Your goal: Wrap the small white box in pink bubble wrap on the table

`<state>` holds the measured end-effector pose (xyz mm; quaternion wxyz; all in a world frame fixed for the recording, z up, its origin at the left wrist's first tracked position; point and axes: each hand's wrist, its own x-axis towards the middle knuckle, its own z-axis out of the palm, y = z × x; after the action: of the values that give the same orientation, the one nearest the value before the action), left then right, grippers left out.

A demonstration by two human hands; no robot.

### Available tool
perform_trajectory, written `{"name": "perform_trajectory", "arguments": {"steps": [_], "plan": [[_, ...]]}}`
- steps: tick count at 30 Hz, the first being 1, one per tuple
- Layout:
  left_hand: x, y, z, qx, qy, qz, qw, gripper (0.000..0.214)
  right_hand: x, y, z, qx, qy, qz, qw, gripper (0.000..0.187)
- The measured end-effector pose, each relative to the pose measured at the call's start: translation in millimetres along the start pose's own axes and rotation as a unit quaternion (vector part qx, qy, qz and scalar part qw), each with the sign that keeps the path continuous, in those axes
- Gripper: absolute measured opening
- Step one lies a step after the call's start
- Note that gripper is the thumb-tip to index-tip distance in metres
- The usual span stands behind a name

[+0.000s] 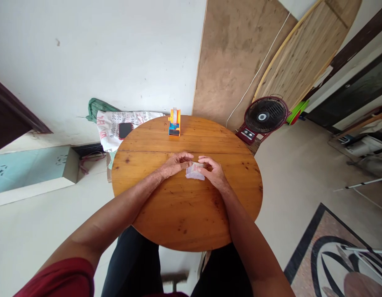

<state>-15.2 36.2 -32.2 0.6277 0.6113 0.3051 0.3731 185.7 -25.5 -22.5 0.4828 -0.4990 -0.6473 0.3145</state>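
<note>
A small, whitish-pink packet (195, 173) with faint reddish print lies between my two hands over the middle of the round wooden table (175, 214). My left hand (177, 163) has its thumb at the packet's upper left edge, with the fingers curved behind it. From the other side, my right hand (214, 171) presses its thumb on the packet's right part, fingers bent over the far edge. Farther back on the tabletop stands an orange and blue tape dispenser (174, 123), apart from both hands.
Beyond the table's right rear edge is a dark red fan (262, 117). A white printed sack (110, 123) with a black phone-like slab (125, 130) on it sits at the left rear. A large wooden board (305, 53) leans at the back right.
</note>
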Motion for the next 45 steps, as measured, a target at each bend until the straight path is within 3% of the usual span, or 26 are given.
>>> {"name": "perform_trajectory", "arguments": {"steps": [7, 14, 29, 40, 45], "plan": [[-2.1, 1.2, 2.2, 0.005, -0.015, 0.001, 1.0, 0.051, -0.4, -8.3, 4.2, -0.069, 0.043, -0.068, 0.994, 0.008], [-4.6, 3.3, 2.9, 0.007, -0.027, 0.01, 1.0, 0.049, -0.9, -12.4, 5.0, -0.061, 0.06, -0.085, 0.993, 0.013], [-8.0, 4.3, 5.6, -0.035, -0.093, -0.018, 0.995, 0.058, 0.0, -12.6, -2.3, 0.026, 0.083, -0.032, 0.996, 0.016], [-8.7, 6.5, 7.8, -0.084, -0.151, -0.018, 0.985, 0.073, 2.5, -16.1, -5.0, 0.125, 0.151, 0.028, 0.98, 0.022], [-12.0, 14.2, 8.0, -0.058, -0.158, -0.015, 0.986, 0.065, 5.5, -8.5, -7.9, 0.115, 0.171, 0.044, 0.978, 0.023]]}}
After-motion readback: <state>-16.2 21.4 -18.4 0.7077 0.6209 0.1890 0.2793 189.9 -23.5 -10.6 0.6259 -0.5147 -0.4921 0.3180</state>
